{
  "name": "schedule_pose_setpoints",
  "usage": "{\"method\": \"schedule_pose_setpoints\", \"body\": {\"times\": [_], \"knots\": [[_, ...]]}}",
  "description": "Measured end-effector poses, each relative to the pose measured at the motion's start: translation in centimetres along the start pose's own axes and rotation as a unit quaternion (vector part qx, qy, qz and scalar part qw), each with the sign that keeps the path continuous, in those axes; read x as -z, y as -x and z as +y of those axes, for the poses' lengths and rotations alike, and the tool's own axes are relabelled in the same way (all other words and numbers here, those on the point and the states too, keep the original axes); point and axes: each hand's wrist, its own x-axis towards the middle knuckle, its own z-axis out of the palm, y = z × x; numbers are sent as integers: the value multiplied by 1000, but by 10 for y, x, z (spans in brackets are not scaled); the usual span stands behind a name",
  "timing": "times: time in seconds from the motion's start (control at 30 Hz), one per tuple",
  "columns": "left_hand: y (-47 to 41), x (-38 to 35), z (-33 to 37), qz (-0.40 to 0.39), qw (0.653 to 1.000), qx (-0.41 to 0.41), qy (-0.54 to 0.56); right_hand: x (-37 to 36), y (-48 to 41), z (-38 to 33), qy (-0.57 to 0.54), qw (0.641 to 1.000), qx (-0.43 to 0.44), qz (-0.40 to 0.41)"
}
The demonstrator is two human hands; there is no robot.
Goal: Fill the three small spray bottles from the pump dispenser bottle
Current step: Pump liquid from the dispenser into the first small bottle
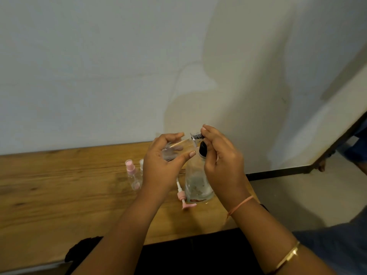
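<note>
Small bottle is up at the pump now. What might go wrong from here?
1. The left hand holds the small bottle tilted in the air at the pump head; a squirt may miss its narrow mouth.
2. Only the right hand on the pump steadies the dispenser bottle, which stands near the right edge of the table; it could tip.
3. The loose pink spray head lies by its base and may get knocked.

Wood-grain table (59, 185), matt; clear glossy plastic pump bottle (198, 187); pink plastic pump (183, 199).
</note>
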Motion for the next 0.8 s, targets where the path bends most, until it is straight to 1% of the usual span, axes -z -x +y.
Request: {"method": "schedule_pose_setpoints", "body": {"times": [0.13,0.23,0.33,0.37,0.47,0.5,0.8], "knots": [[2,1,4,-8,1000,2,13,3,0,2,1,1000,-3,-25],[3,1,6,-3,1000,-4,11,6,0,-1,-31,999,-19,-18],[1,1,5,6,1000,-12,1,4,-3,-10,-56,997,-52,-9],[1,1,5,7,1000,-15,-6,4,-4,-13,-45,997,-55,-7],[0,2,4,12,999,-30,-19,6,-8,-15,44,999,-22,11],[-1,3,4,13,999,-31,-21,9,-9,-14,58,998,-16,18],[-2,3,0,1,999,-20,-25,11,-13,-8,73,997,22,-2]]}}
